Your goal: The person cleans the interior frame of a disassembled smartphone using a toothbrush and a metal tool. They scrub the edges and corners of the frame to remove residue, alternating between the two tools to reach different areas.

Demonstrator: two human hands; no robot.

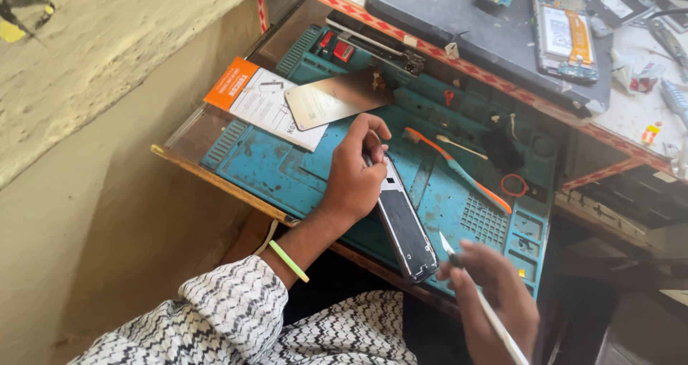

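Over blue mat (287, 175), fingers (373, 132) around phone (405, 229).

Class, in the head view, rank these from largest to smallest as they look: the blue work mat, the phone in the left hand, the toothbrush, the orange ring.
1. Mat
2. Phone and toothbrush: similar length; phone is wider but nearer the camera, so unsure
3. Ring

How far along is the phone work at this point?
Looks done: a metallic back plate lies separate on the blue mat. In hand: the left hand tilts the phone on the mat while the right hand holds a thin white tool near it. The phone is not closed up.
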